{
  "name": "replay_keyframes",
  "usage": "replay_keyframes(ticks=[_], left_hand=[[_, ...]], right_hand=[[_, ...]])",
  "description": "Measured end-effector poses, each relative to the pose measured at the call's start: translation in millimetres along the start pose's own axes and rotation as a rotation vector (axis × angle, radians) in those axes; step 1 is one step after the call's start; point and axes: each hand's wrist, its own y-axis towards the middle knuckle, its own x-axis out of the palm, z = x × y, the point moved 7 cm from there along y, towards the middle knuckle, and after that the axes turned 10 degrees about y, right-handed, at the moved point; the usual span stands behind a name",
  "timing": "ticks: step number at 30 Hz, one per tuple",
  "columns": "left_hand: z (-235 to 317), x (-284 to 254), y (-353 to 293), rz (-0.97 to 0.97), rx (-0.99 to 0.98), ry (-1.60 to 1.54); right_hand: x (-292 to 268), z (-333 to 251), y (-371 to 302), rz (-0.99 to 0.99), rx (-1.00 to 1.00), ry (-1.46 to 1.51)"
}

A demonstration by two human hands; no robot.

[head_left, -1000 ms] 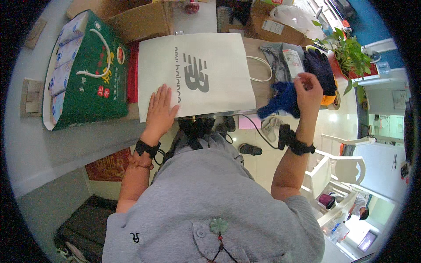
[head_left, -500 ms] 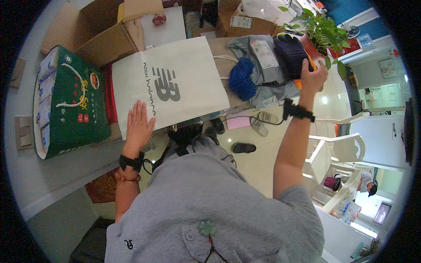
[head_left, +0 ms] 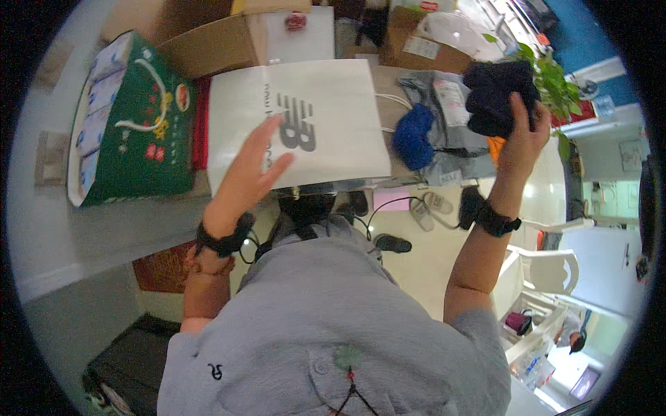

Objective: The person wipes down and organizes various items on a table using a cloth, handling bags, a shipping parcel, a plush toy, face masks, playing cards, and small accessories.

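Observation:
My right hand (head_left: 524, 139) grips a dark knitted glove (head_left: 494, 97) at the far right of the table, thumb and fingers pinched on its near side. Whether it is one glove or a pair I cannot tell. Something orange (head_left: 495, 148) shows just below it. Over the white paper shopping bag (head_left: 347, 125), which lies flat with a dark logo, my left hand (head_left: 243, 177) is held with fingers stretched and holding nothing. A blue fuzzy bundle (head_left: 413, 139) rests between that bag and a grey plastic mailing bag (head_left: 444, 135) with a white label.
A green gift bag (head_left: 149, 170) holding several white-and-blue packs stands at the left. Behind are open cardboard boxes (head_left: 208, 52) and a white plastic bag (head_left: 451, 31). A potted plant (head_left: 555, 83) is at the far right; white chairs (head_left: 548, 270) stand beyond. Slippers (head_left: 392, 243) lie on the floor.
My right hand has lifted the dark glove off the grey mailing bag. My left hand has risen from the paper bag's near edge and moved farther over it. The view has shifted slightly.

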Motion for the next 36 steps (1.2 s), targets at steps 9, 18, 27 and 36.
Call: replay_keyframes(ticks=[9, 18, 27, 36], left_hand=[[-12.3, 4.7, 4.9, 0.119, -0.129, -1.526], [-74.7, -18.8, -47.5, 0.392, -0.190, -0.705], [-134.8, 62.3, -91.5, 0.190, -0.230, 0.204], [-107.6, 41.2, -87.6, 0.244, -0.278, 0.287]], right_hand=[[180.4, -117.2, -156.5, -0.836, 0.096, 0.505], [257.6, -59.7, -233.9, -0.872, 0.222, 0.735], [294.7, -12.2, -250.3, -0.855, -0.151, 0.070], [273.3, -38.0, -219.8, -0.684, -0.244, -0.044]])
